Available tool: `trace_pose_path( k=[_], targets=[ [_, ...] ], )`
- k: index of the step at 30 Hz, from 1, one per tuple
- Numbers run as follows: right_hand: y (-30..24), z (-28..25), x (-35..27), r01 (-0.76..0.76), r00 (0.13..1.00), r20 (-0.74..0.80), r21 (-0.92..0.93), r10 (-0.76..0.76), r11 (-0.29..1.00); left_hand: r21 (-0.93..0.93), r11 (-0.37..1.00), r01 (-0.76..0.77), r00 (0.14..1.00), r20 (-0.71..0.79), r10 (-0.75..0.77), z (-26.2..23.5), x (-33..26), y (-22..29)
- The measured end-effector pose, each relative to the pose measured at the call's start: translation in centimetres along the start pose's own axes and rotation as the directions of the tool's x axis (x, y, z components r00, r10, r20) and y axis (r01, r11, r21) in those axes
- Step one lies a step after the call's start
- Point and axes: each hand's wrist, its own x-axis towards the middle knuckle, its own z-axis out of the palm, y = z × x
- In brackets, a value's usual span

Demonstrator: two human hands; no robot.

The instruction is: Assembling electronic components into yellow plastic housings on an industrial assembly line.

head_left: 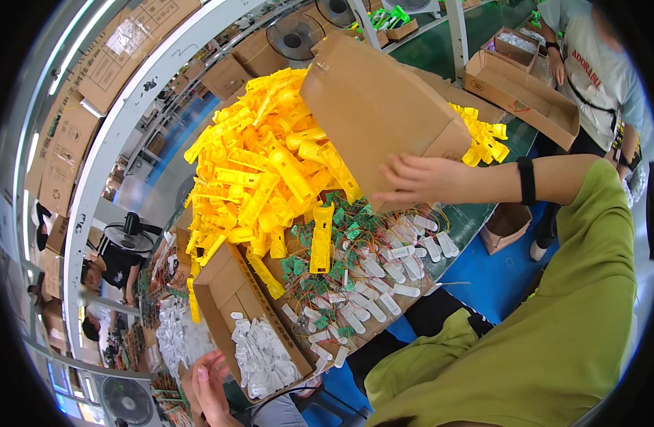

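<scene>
My right hand (412, 179), with a black band on the wrist, grips the near edge of a tilted brown cardboard box (380, 107). The box stands over the table beside a tall heap of yellow plastic shells (259, 171); its inside is hidden. Just below lie green circuit boards (352, 220) with thin wires and white oblong parts (373, 309). One yellow shell (321, 240) rests on the boards. At the lower left, my left hand (211, 390) is near an open carton (216, 285) of small white plastic parts (259, 356). Its fingers are apart and slightly bent, with nothing visible in them.
More yellow shells (483, 135) lie beyond the tilted box. A long open carton (526, 99) is at the far right, near a standing person (597, 64). Another box (507, 226) is on the blue floor. Other people and fans (295, 35) are in the background.
</scene>
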Motion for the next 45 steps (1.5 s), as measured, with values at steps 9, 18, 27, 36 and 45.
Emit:
trace_pose_path(
  k=[9, 18, 27, 36, 45],
  targets=[
    [-0.2, -0.5, -2.7, -0.087, 0.994, 0.062, 0.023, 0.085, 0.996, 0.008, 1.000, -0.018, 0.998, 0.059, 0.017, 0.1, 0.2, 0.4],
    [1.0, -2.5, -1.7, -0.420, 0.895, -0.015, 0.302, 0.445, 0.855, -0.017, 1.000, -0.026, 0.999, 0.031, 0.027, -1.2, -0.9, 0.1],
    [5.4, -5.6, 11.0, -0.382, 0.704, -0.423, 0.453, 0.571, 0.805, -0.039, 0.997, -0.067, 0.998, 0.005, 0.067, -2.5, -2.3, -0.1],
    [-4.5, -2.4, 18.5, 0.066, 0.887, -0.454, -0.058, -0.085, 0.996, -0.042, 0.994, -0.098, 0.994, -0.049, 0.095, -3.3, -4.6, -0.2],
    [-3.5, -2.0, 12.2, 0.017, 0.960, -0.274, -0.111, -0.047, 0.994, -0.026, 0.994, -0.105, 0.993, -0.060, 0.103, -3.5, -4.9, -0.2]
  ],
)
